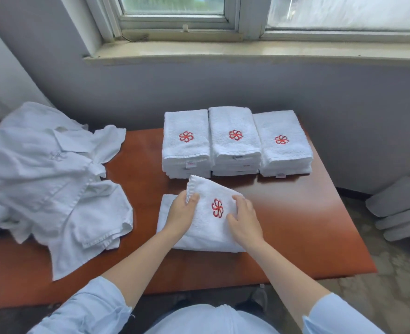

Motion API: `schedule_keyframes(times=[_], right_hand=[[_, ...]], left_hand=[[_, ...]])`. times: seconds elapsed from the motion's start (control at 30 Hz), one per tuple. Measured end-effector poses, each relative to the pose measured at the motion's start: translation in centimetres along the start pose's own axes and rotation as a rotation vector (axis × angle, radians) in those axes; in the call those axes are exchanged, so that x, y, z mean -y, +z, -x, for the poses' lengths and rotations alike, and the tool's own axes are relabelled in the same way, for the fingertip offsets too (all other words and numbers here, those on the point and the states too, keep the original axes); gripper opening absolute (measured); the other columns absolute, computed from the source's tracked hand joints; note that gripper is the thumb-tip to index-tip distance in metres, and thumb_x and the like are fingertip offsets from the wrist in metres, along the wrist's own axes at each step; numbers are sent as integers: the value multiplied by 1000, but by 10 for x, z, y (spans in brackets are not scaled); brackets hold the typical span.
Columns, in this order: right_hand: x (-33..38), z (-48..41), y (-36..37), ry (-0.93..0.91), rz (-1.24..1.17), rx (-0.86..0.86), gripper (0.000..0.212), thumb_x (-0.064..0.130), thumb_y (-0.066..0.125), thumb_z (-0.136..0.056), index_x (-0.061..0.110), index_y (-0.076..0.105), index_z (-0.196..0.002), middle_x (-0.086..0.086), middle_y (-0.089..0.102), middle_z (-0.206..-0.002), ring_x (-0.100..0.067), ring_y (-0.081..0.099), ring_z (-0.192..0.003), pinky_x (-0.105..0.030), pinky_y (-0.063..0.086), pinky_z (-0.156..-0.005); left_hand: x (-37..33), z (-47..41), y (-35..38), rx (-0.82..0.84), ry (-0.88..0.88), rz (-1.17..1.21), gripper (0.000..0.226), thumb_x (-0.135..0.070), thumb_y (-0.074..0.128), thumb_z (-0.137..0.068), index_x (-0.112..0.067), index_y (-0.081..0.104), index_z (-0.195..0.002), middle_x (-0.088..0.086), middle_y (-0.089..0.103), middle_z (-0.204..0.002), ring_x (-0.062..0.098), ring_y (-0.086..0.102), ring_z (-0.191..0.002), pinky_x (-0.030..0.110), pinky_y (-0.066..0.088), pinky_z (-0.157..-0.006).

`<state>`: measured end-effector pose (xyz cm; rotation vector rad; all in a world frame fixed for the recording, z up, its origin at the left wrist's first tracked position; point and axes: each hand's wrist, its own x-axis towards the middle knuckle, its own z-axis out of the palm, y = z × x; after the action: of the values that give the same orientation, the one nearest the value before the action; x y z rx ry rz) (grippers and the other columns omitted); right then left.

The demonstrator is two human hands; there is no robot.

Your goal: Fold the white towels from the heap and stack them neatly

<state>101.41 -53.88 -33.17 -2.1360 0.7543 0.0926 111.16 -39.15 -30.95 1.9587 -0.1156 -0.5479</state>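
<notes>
A white towel (208,227) with a red flower emblem lies partly folded on the brown table (295,225) in front of me. My left hand (183,214) grips its left edge, thumb over a raised flap. On the towel's right side my right hand (243,219) rests with fingers bent over the fold. Three stacks of folded towels stand behind it: left stack (187,143), middle stack (234,138), right stack (282,143). The heap of unfolded white towels (49,179) lies at the table's left.
A grey wall and a window sill (223,53) run behind the table. Grey cushions (401,208) lie on the floor at the right. The table's right edge drops off near them.
</notes>
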Motion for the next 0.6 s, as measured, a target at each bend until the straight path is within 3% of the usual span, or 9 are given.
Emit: schedule_keyframes(times=[0.1, 0.2, 0.33, 0.43, 0.6], right_hand=[[16, 4, 32, -33, 53, 39, 57, 23, 47, -96, 20, 29, -151, 3, 27, -158, -17, 26, -144, -40, 29, -115], [26, 4, 59, -59, 195, 46, 57, 28, 41, -101, 20, 21, -154, 1, 16, -163, -18, 8, -151, -44, 5, -124], [25, 1, 82, -19, 439, 86, 63, 40, 33, -102, 22, 8, -157, 1, -2, -165, -22, -9, -152, -53, -5, -120], [20, 1, 92, -3, 526, 114, 68, 45, 28, -102, 23, -5, -158, -1, -17, -164, -21, -21, -150, -54, -12, -118], [18, 0, 103, 1, 599, 82, 77, 57, 28, -99, 26, -12, -156, -5, -25, -162, -30, -29, -146, -54, -20, -116]], left_hand=[[19, -10, -34, -15, 5, -59, 29, -39, 48, -102, -14, 61, -106, 0, 66, -97, 10, 60, -82, 23, 44, -65], [42, -19, -55, 6, -25, -114, 21, -41, 48, -101, -24, 56, -111, -10, 64, -100, 7, 62, -85, 18, 42, -61], [76, -31, -73, 2, 5, -259, 9, -38, 45, -102, -32, 52, -104, -16, 61, -95, 3, 59, -86, 25, 44, -68], [94, -42, -84, 28, -29, -415, 15, -40, 43, -101, -28, 51, -97, -12, 62, -91, 10, 60, -84, 36, 49, -74], [103, -56, -91, 40, -43, -566, 23, -41, 39, -103, -23, 51, -97, -9, 60, -84, 15, 59, -79, 35, 43, -67]])
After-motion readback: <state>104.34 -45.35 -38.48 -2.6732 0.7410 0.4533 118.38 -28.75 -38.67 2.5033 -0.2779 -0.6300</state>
